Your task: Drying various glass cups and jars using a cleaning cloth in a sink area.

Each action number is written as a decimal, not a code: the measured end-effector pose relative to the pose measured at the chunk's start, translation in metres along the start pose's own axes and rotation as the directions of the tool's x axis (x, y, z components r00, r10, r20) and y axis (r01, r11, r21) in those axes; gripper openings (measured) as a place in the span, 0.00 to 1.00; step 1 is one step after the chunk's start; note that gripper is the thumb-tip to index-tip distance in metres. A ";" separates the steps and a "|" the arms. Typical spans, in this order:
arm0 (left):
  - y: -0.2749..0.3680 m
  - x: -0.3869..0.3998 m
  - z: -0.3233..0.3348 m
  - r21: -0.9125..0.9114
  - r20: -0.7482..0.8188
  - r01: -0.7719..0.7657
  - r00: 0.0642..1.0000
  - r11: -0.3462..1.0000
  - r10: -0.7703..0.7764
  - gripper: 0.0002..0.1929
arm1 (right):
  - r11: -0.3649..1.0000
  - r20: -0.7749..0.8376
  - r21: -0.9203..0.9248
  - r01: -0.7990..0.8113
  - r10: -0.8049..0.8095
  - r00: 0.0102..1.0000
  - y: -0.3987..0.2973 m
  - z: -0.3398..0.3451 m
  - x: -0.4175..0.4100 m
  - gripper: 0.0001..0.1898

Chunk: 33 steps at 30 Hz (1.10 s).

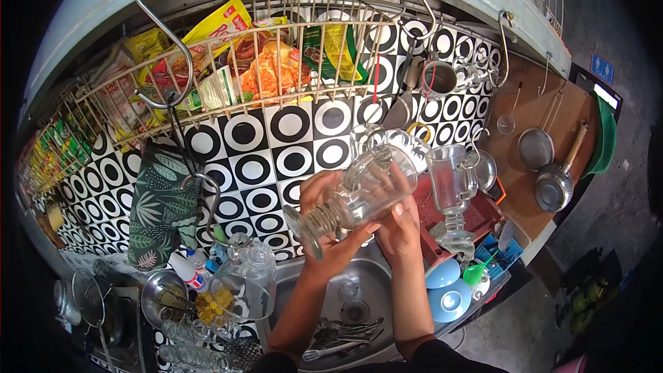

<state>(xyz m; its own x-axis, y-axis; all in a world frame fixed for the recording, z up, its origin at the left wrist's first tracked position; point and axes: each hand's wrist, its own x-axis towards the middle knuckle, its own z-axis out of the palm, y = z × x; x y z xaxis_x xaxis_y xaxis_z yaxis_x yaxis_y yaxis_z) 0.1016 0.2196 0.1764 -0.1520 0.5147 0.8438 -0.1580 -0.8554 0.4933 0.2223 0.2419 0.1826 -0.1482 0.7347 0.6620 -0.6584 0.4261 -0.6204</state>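
Both my hands hold a clear glass footed mug (375,184) tilted on its side above the steel sink (290,290). My left hand (331,241) is around its ribbed stem and lower bowl, with the round foot pointing down to the left. My right hand (401,223) supports the bowl from below, near the rim. A similar footed glass mug (449,178) stands just to the right, by a maroon plastic tray (479,212). Below my forearms, several pieces of metal cutlery (344,334) lie in the sink near its drain (355,311).
Left of the sink stand a large glass jar (246,280), several drinking glasses (189,355) and a metal bowl (164,298). Light blue lids (448,300) lie at the right edge. Overhead hang a wire basket (290,96) of food packets and metal hooks (191,57). A leaf-patterned oven mitt (163,207) hangs left.
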 end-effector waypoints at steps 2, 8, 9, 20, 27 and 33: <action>0.000 -0.009 0.006 -0.003 -0.028 0.027 0.999 1.000 -0.027 0.41 | 1.000 -0.009 0.015 0.003 -0.003 1.000 0.003 -0.005 -0.007 0.50; 0.001 -0.025 0.031 -0.169 -0.169 0.090 0.979 0.982 -0.118 0.41 | 0.999 -0.074 0.025 0.022 -0.020 0.997 -0.009 0.004 -0.015 0.52; 0.000 -0.028 0.032 -0.169 -0.173 0.091 0.978 0.981 -0.121 0.41 | 1.000 -0.073 0.025 0.017 -0.015 0.997 -0.010 0.005 -0.015 0.52; -0.011 -0.093 0.016 -0.046 0.005 0.367 0.930 0.929 -0.368 0.39 | 0.991 -0.001 -0.130 0.038 -0.038 0.999 -0.002 -0.017 -0.048 0.39; 0.007 -0.136 -0.012 0.352 0.113 0.423 0.867 0.835 -0.486 0.33 | 0.894 0.018 -0.446 -0.039 0.053 0.998 -0.014 -0.038 -0.094 0.35; 0.023 -0.189 -0.049 0.490 0.121 0.528 0.747 0.694 -0.653 0.22 | 0.632 0.021 -0.738 -0.237 0.372 0.928 0.003 -0.061 -0.163 0.32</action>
<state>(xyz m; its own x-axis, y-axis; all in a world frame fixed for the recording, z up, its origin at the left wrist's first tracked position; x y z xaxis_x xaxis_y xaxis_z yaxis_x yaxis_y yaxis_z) 0.0793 0.1054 0.0178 0.1074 0.9364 0.3340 0.2877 -0.3508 0.8911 0.2891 0.1557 0.0472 -0.3982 0.8293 0.3919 0.1635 0.4846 -0.8593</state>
